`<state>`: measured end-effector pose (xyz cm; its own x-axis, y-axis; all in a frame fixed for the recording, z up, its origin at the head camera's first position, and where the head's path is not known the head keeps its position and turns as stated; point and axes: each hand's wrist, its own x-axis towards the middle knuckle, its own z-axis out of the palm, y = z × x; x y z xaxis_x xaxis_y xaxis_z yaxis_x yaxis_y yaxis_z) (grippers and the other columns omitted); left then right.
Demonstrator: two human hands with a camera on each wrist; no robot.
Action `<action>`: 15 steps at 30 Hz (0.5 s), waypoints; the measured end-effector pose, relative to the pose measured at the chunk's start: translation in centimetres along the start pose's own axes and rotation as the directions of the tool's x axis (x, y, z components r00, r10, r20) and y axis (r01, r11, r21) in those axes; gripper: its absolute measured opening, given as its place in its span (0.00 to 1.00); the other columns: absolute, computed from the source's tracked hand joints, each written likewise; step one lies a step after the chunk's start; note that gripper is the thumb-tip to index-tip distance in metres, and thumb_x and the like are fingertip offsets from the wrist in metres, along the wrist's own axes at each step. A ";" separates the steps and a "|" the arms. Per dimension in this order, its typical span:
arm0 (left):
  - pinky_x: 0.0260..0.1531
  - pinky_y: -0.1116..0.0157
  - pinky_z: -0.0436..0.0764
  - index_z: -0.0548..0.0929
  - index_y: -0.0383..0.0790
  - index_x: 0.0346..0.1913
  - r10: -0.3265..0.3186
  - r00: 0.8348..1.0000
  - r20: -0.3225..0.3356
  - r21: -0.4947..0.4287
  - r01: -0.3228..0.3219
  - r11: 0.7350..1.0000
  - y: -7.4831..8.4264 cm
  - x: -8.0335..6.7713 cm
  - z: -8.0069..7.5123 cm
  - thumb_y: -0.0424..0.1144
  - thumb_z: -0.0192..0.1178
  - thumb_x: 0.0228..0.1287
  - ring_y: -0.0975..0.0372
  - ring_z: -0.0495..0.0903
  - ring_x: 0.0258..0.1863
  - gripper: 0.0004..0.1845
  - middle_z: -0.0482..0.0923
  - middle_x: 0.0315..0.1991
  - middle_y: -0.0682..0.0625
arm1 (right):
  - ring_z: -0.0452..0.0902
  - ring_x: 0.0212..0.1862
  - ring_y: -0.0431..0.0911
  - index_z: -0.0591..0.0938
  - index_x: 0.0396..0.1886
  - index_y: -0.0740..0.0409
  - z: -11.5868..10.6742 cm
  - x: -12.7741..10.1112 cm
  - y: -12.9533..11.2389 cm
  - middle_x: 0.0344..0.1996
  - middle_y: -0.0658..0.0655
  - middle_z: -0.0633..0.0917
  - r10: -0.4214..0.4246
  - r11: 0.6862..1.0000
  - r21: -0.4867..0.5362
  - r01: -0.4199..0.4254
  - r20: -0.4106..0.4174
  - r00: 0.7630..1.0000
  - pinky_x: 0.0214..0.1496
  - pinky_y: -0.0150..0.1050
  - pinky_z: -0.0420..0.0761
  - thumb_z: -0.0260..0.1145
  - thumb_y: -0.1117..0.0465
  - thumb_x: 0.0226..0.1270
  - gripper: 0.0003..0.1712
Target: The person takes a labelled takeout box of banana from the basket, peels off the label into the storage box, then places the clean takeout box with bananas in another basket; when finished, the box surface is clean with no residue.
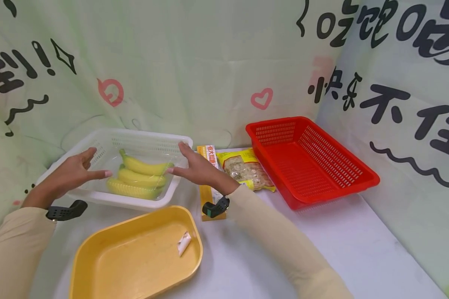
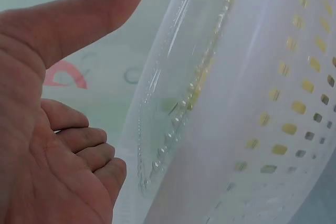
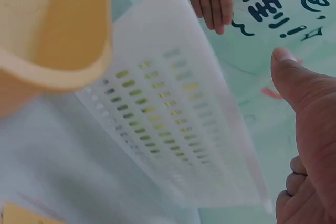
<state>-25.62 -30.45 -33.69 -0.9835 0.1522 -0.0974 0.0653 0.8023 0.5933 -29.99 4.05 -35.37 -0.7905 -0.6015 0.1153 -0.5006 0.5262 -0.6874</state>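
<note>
A white plastic basket (image 1: pixel 127 201) with slotted walls holds several bananas (image 1: pixel 144 181) in a clear plastic pack. My left hand (image 1: pixel 72 171) hovers above the basket's left part, thumb stretched toward the bananas and fingers spread from it. Over the right rim is my right hand (image 1: pixel 200 167), its thumb extended near the bananas' right end. Neither hand grips anything. The left wrist view shows the clear pack's crimped edge (image 2: pixel 181 116) inside the basket, apart from the thumb. In the right wrist view, the right thumb (image 3: pixel 294 77) stands off the basket wall (image 3: pixel 157 114).
A yellow tray (image 1: pixel 134 259) with a small crumpled wrapper (image 1: pixel 184 243) sits in front of the white basket. To the right lie a long orange-and-white box (image 1: pixel 205 201) and a yellow see-through food bag (image 1: pixel 243 168). Beyond them stands a red basket (image 1: pixel 310 174). A printed curtain (image 1: pixel 217 62) backs the table.
</note>
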 end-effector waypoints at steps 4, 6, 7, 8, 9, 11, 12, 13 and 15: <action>0.57 0.32 0.58 0.31 0.32 0.75 0.006 1.000 -0.005 0.002 -0.006 1.000 0.5 0.2 0.1 0.61 0.63 0.60 0.30 0.46 0.69 0.62 0.33 0.74 0.28 | 0.41 0.76 0.43 0.45 0.78 0.57 -1.1 -0.5 0.6 0.77 0.53 0.46 0.036 0.999 -0.009 -0.036 -0.050 0.998 0.73 0.41 0.52 0.64 0.44 0.68 0.52; 0.58 0.32 0.57 0.31 0.32 0.75 0.011 1.000 -0.002 0.000 -0.011 1.000 0.8 0.4 0.1 0.60 0.63 0.60 0.31 0.46 0.69 0.61 0.33 0.74 0.29 | 0.41 0.76 0.43 0.46 0.79 0.55 -1.6 -0.8 0.9 0.77 0.52 0.47 0.061 0.998 -0.006 -0.062 -0.078 0.995 0.73 0.42 0.53 0.64 0.43 0.67 0.52; 0.59 0.33 0.57 0.32 0.32 0.75 0.016 1.000 0.001 -0.005 -0.016 1.000 0.9 0.5 0.2 0.60 0.63 0.61 0.31 0.46 0.69 0.61 0.33 0.74 0.28 | 0.41 0.76 0.43 0.46 0.79 0.54 -1.9 -1.0 1.1 0.77 0.51 0.47 0.075 0.997 -0.003 -0.075 -0.089 0.993 0.73 0.43 0.53 0.64 0.42 0.67 0.52; 0.59 0.33 0.57 0.32 0.32 0.75 0.018 1.000 0.005 -0.009 -0.018 1.000 1.1 0.7 0.3 0.60 0.63 0.61 0.32 0.46 0.69 0.61 0.33 0.74 0.29 | 0.41 0.76 0.43 0.46 0.79 0.53 -2.1 -1.1 1.3 0.77 0.50 0.47 0.088 0.996 0.001 -0.089 -0.100 0.991 0.73 0.44 0.53 0.64 0.42 0.67 0.52; 0.60 0.33 0.56 0.32 0.31 0.75 0.022 1.000 0.009 -0.014 -0.022 1.000 1.3 0.8 0.4 0.59 0.63 0.61 0.32 0.46 0.70 0.61 0.34 0.74 0.28 | 0.40 0.76 0.43 0.46 0.79 0.52 -2.4 -1.3 1.5 0.77 0.49 0.46 0.102 0.995 0.004 -0.102 -0.112 0.988 0.73 0.44 0.52 0.63 0.41 0.67 0.52; 0.60 0.34 0.56 0.33 0.31 0.75 0.033 0.999 0.016 -0.017 -0.033 0.999 1.8 1.2 0.8 0.59 0.64 0.60 0.32 0.46 0.70 0.61 0.35 0.74 0.29 | 0.39 0.76 0.42 0.45 0.79 0.51 -3.0 -1.6 2.0 0.77 0.48 0.46 0.127 0.992 0.009 -0.127 -0.131 0.983 0.73 0.45 0.52 0.63 0.41 0.67 0.52; 0.60 0.34 0.57 0.34 0.30 0.75 0.038 0.999 0.020 -0.011 -0.038 0.999 2.1 1.4 1.1 0.59 0.64 0.60 0.32 0.47 0.69 0.61 0.36 0.74 0.28 | 0.39 0.76 0.43 0.46 0.79 0.51 -3.2 -1.8 2.2 0.77 0.48 0.46 0.138 0.990 0.013 -0.137 -0.143 0.980 0.72 0.45 0.53 0.63 0.41 0.67 0.52; 0.60 0.34 0.58 0.34 0.29 0.75 0.044 0.999 0.025 -0.001 -0.044 0.999 2.4 1.7 1.4 0.59 0.65 0.59 0.31 0.48 0.69 0.61 0.37 0.74 0.27 | 0.40 0.76 0.43 0.46 0.79 0.51 -3.5 -2.1 2.5 0.77 0.48 0.46 0.152 0.988 0.018 -0.151 -0.155 0.976 0.72 0.46 0.54 0.63 0.41 0.67 0.52; 0.59 0.34 0.60 0.36 0.27 0.75 0.055 0.998 0.032 0.028 -0.056 0.998 3.2 2.2 1.9 0.59 0.66 0.58 0.30 0.51 0.67 0.61 0.42 0.73 0.26 | 0.41 0.76 0.44 0.46 0.79 0.50 -4.1 -2.5 3.1 0.77 0.48 0.47 0.179 0.984 0.024 -0.178 -0.179 0.967 0.71 0.47 0.58 0.63 0.41 0.67 0.51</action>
<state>-27.23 -26.49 -33.55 -0.9725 0.2147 -0.0900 0.1253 0.8085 0.5750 -30.99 9.66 -34.80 -0.9176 -0.3800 0.1165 -0.3434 0.6105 -0.7137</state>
